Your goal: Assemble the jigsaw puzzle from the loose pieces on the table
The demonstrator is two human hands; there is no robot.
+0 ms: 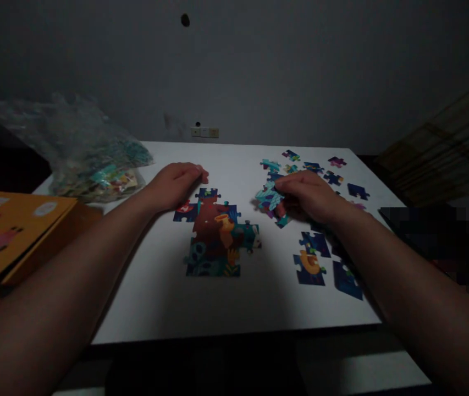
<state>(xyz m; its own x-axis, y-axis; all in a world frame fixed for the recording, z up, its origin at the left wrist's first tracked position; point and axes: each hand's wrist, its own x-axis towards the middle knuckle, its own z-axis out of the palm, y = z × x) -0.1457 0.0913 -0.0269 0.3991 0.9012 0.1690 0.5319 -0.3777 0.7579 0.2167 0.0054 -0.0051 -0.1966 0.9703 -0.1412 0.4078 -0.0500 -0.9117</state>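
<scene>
Lying at nine o'clock from the puzzle (pixel 213 234), one orange box (pixel 20 236) stands at the left edge. At ten o'clock, just beyond the box, is one clear bag (pixel 102 154) holding many pieces, too jumbled to count. At eleven o'clock the left hand (pixel 178 184) rests on the white table (pixel 143 302), fingers curled, close to the puzzle's upper left corner; whether anything is gripped in it I cannot tell. At twelve o'clock, low on the wall (pixel 259 71), is one strip of sockets (pixel 204 132).

The puzzle itself is one joined section, flat on the table between the forearms, with a brown shape in its middle; its seams are too dim to count. At two o'clock the right hand (pixel 308 192) has thumb and fingers pinched on a teal piece (pixel 268 195), held apart from the puzzle and tilted; it may be more than one piece joined. Around and beyond that hand, also toward two o'clock, seven far pieces (pixel 358 191) show clearly, with others partly covered. Toward four o'clock lie three near pieces (pixel 309 268), two of them touching, one with an orange figure.
</scene>
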